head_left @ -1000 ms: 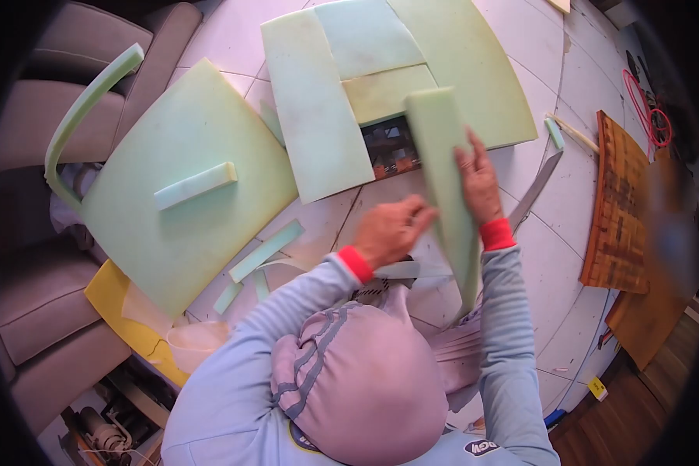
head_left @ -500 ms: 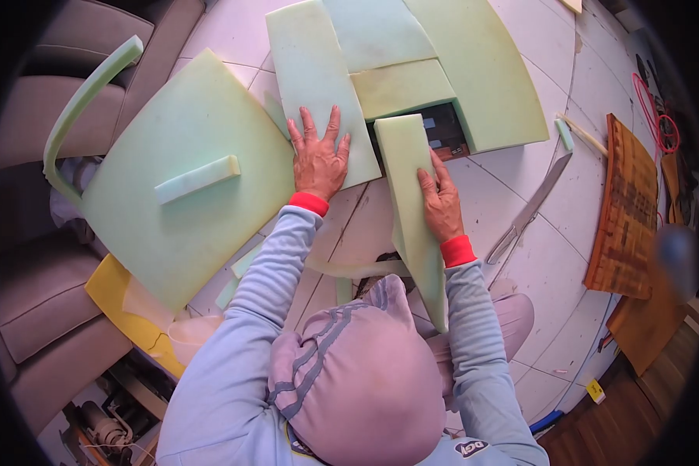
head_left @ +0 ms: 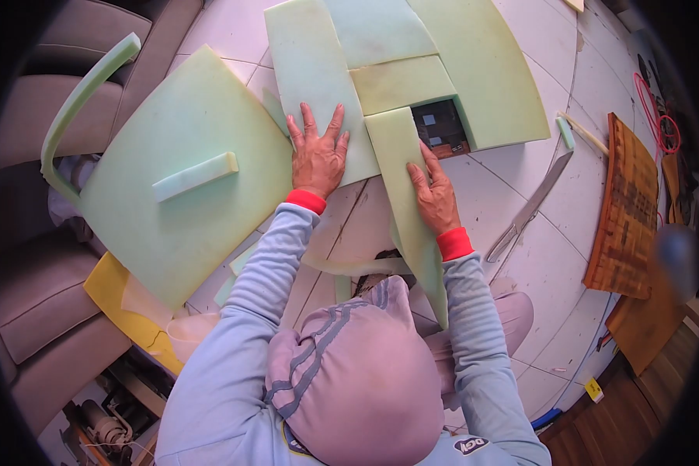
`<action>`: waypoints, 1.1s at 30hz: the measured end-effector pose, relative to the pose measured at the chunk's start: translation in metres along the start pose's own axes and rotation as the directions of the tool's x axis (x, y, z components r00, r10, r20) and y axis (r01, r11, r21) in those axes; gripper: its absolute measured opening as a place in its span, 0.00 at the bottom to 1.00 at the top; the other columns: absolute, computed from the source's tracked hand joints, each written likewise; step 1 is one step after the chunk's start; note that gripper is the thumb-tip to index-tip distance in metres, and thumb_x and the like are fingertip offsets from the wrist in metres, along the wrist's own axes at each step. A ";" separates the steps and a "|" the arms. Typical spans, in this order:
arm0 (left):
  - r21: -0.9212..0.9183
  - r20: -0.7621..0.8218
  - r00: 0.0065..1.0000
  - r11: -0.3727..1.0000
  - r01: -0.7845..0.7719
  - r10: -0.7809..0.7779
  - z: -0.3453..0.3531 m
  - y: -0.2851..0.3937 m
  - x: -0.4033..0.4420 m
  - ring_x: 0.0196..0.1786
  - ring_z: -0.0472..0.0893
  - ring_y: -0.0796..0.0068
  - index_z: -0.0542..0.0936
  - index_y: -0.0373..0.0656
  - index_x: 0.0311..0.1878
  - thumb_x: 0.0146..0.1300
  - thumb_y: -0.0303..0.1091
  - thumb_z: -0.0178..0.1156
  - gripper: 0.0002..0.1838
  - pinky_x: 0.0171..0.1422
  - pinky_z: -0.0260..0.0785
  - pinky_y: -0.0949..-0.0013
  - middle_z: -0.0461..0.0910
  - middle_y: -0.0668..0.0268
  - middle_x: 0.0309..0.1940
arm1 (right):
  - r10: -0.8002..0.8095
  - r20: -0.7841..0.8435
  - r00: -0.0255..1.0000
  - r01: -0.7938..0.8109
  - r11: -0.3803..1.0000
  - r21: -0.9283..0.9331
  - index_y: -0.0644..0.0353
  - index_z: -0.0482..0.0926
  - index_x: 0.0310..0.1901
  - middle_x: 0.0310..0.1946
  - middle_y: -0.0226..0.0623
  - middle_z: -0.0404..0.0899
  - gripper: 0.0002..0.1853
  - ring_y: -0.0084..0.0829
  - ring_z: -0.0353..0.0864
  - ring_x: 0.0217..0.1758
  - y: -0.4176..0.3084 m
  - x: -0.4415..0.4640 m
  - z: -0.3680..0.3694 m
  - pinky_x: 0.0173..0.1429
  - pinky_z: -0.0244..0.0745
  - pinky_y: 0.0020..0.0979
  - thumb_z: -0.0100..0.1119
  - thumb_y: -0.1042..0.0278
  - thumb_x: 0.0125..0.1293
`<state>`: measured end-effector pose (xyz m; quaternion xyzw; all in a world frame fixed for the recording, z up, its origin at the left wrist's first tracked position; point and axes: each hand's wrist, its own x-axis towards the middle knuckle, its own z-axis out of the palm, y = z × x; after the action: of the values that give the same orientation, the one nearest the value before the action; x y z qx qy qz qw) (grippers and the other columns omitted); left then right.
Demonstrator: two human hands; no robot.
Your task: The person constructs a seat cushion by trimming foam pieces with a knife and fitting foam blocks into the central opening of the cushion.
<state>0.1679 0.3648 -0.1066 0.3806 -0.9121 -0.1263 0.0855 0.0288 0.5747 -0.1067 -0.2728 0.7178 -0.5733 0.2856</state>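
My left hand (head_left: pixel 319 158) lies with spread fingers on a long pale green foam panel (head_left: pixel 311 70). My right hand (head_left: pixel 438 194) grips the right edge of a tapered foam strip (head_left: pixel 396 155), thumb on top and the other fingers along its side. The strip's wide end meets the left panel and a shorter foam block (head_left: pixel 404 84) behind it. Right of that end, a dark rectangular gap (head_left: pixel 443 128) shows between the foam pieces. A wide foam panel (head_left: pixel 485 70) borders the gap on the right.
On the left lies a big foam sheet (head_left: pixel 194 116) bearing a small foam bar (head_left: pixel 196 177); a curved foam strip (head_left: pixel 78 109) stands beside it. A long knife (head_left: pixel 532 206) rests on the tiled floor at right, near a wooden board (head_left: pixel 620 210). A grey sofa (head_left: pixel 46 287) stands left.
The tapered foam strip has shifted left with my right hand, its wide end now against the left panel. More of the dark gap shows on its right. My left hand has barely moved.
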 end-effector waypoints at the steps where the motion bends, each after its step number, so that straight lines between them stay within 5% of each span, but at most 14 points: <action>1: 0.032 -0.010 1.000 0.999 -0.006 0.007 0.002 -0.001 0.000 0.87 0.45 0.19 0.64 0.80 0.86 0.83 0.54 0.56 0.32 0.80 0.70 0.33 0.46 0.44 0.90 | 0.041 -0.021 0.999 -0.041 0.999 -0.025 0.51 0.71 0.82 0.74 0.47 0.81 0.29 0.43 0.81 0.77 -0.005 0.002 0.002 0.76 0.75 0.38 0.59 0.54 0.85; 6: 0.041 -0.034 0.999 0.999 -0.017 0.019 0.007 -0.003 0.000 0.87 0.46 0.20 0.64 0.80 0.86 0.83 0.56 0.55 0.31 0.80 0.70 0.33 0.46 0.45 0.90 | 0.137 -0.119 0.983 -0.165 0.950 -0.267 0.47 0.70 0.82 0.68 0.53 0.83 0.29 0.52 0.84 0.69 -0.020 0.002 0.018 0.70 0.80 0.43 0.58 0.54 0.84; 12: 0.038 0.003 1.000 0.999 0.002 -0.002 -0.001 0.003 0.000 0.88 0.45 0.20 0.64 0.79 0.86 0.83 0.57 0.55 0.31 0.80 0.70 0.33 0.46 0.44 0.90 | 0.004 -0.204 0.979 -0.140 0.744 -0.654 0.39 0.66 0.85 0.60 0.51 0.78 0.32 0.54 0.77 0.55 -0.026 -0.001 0.046 0.62 0.76 0.50 0.59 0.51 0.83; 15: 0.037 -0.026 1.000 0.999 0.004 -0.004 0.000 0.002 0.002 0.88 0.45 0.20 0.65 0.79 0.86 0.83 0.57 0.56 0.32 0.79 0.70 0.33 0.46 0.44 0.90 | -0.436 -0.196 0.878 0.097 0.564 -0.820 0.30 0.68 0.84 0.69 0.45 0.75 0.33 0.50 0.72 0.59 -0.021 0.008 0.053 0.64 0.73 0.49 0.62 0.50 0.80; 16: 0.035 -0.033 0.999 0.999 -0.002 0.003 -0.001 0.003 -0.001 0.88 0.45 0.20 0.65 0.79 0.86 0.83 0.57 0.56 0.32 0.79 0.71 0.32 0.46 0.44 0.90 | -0.445 -0.119 0.888 0.144 0.514 -0.846 0.28 0.69 0.83 0.71 0.42 0.74 0.32 0.48 0.71 0.60 -0.021 0.012 0.057 0.64 0.73 0.48 0.63 0.50 0.79; 19: -0.049 0.026 1.000 0.999 0.018 -0.016 -0.009 0.006 0.000 0.87 0.44 0.17 0.67 0.74 0.86 0.83 0.56 0.55 0.31 0.88 0.55 0.36 0.48 0.38 0.89 | -0.439 0.022 0.898 0.222 0.409 -0.885 0.24 0.75 0.79 0.76 0.34 0.72 0.29 0.45 0.71 0.60 -0.022 0.031 0.057 0.62 0.73 0.45 0.64 0.50 0.78; 22: -0.028 0.021 0.999 0.999 0.027 -0.026 -0.007 0.007 0.000 0.87 0.44 0.17 0.67 0.74 0.86 0.83 0.56 0.55 0.30 0.88 0.55 0.36 0.48 0.39 0.89 | -0.340 0.016 0.940 0.173 0.439 -0.882 0.24 0.79 0.75 0.78 0.29 0.71 0.26 0.43 0.72 0.58 -0.022 0.032 0.057 0.61 0.74 0.43 0.64 0.51 0.78; 25: 0.033 -0.014 1.000 0.999 0.023 -0.022 0.001 0.002 0.001 0.88 0.45 0.22 0.67 0.77 0.85 0.82 0.57 0.56 0.31 0.79 0.72 0.33 0.50 0.44 0.90 | -0.240 0.009 0.971 0.119 0.446 -0.887 0.25 0.81 0.74 0.78 0.29 0.71 0.24 0.42 0.73 0.57 -0.034 0.034 0.055 0.59 0.75 0.43 0.63 0.50 0.78; 31: 0.076 -0.022 1.000 0.997 0.015 -0.014 0.003 0.002 0.002 0.88 0.45 0.21 0.66 0.75 0.86 0.82 0.59 0.55 0.32 0.78 0.72 0.33 0.47 0.45 0.90 | -0.342 0.137 0.930 0.290 0.449 -0.845 0.23 0.81 0.73 0.77 0.29 0.72 0.23 0.41 0.74 0.56 -0.024 0.040 0.040 0.60 0.74 0.44 0.61 0.48 0.79; 33: 0.036 0.021 0.998 0.998 0.052 -0.053 -0.003 0.008 0.003 0.87 0.44 0.17 0.66 0.73 0.86 0.83 0.58 0.55 0.32 0.84 0.60 0.32 0.46 0.41 0.90 | -0.315 0.154 0.937 0.294 0.467 -0.834 0.22 0.82 0.72 0.76 0.29 0.73 0.22 0.41 0.74 0.57 -0.028 0.039 0.035 0.62 0.73 0.45 0.62 0.48 0.79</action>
<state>0.1612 0.3670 -0.1012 0.4044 -0.9048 -0.1164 0.0656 0.0294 0.5178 -0.0898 -0.4933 0.8474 -0.1964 0.0027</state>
